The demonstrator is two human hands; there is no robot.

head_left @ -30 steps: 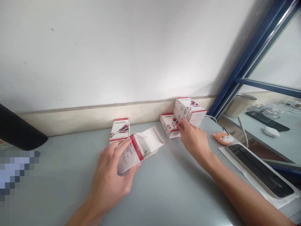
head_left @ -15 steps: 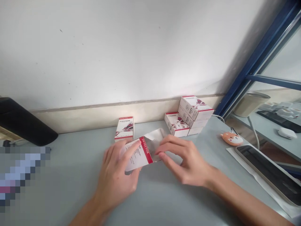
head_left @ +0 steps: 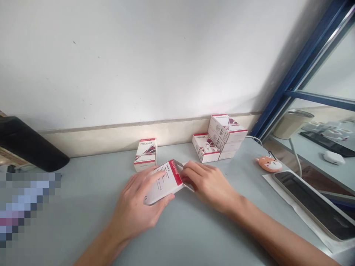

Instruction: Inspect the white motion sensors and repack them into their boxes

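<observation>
My left hand is wrapped round a white and red cardboard box printed "DETECTOR", which is tilted above the table. The thumb presses the near side and the fingers lie across the printed face. At the box's open right end, my right hand has its fingers closed together and bent in between the raised flaps. Its fingertips are hidden there, so what they hold does not show. Just behind stands a similar closed box.
Stacked boxes stand by the wall at back right, beside an open box with small white parts. An orange animal-shaped case and a phone on white paper lie at right. A black object leans at far left.
My right hand has moved in against the box's open end, and its fingers have closed together. The box has turned slightly in my left hand, with its flaps now mostly covered.
</observation>
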